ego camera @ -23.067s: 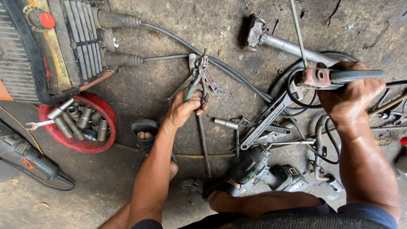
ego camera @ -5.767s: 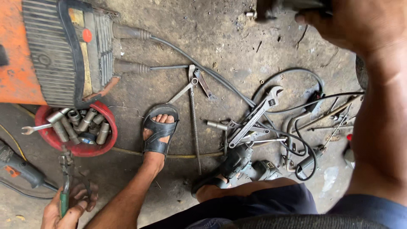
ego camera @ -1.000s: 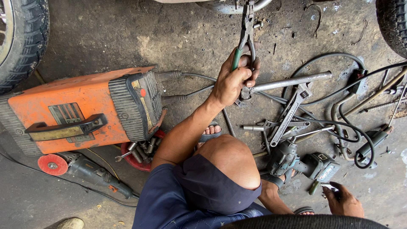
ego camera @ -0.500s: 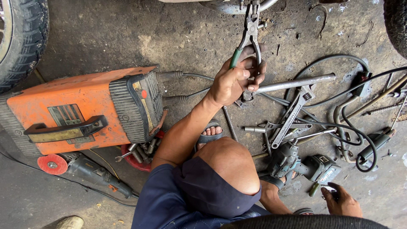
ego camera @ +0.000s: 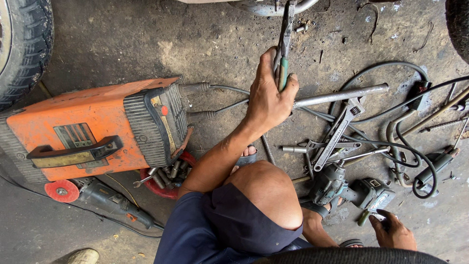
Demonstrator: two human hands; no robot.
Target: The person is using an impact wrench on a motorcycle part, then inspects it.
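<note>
My left hand [ego camera: 267, 98] is raised over the floor and shut on green-handled pliers [ego camera: 283, 49]. The pliers' jaws reach up to a curved grey metal part [ego camera: 264, 6] at the top edge. My right hand [ego camera: 393, 232] is low at the bottom right, fingers curled on a small pale object [ego camera: 380, 216] just above the floor. It is next to a short green-handled tool [ego camera: 363, 218] and a dark power drill [ego camera: 351, 188]. My bent knee in dark shorts fills the lower middle.
An orange welding machine [ego camera: 93, 129] lies at the left, with a red bowl of sockets [ego camera: 163, 183] and an angle grinder [ego camera: 97, 195] beside it. A steel pipe [ego camera: 342, 95], an adjustable wrench [ego camera: 337, 134] and black cables [ego camera: 405, 146] litter the right. A tyre [ego camera: 22, 44] stands at the top left.
My left hand has turned the pliers slightly, so they show edge-on with the handles closer together. My right hand stays low by the drill.
</note>
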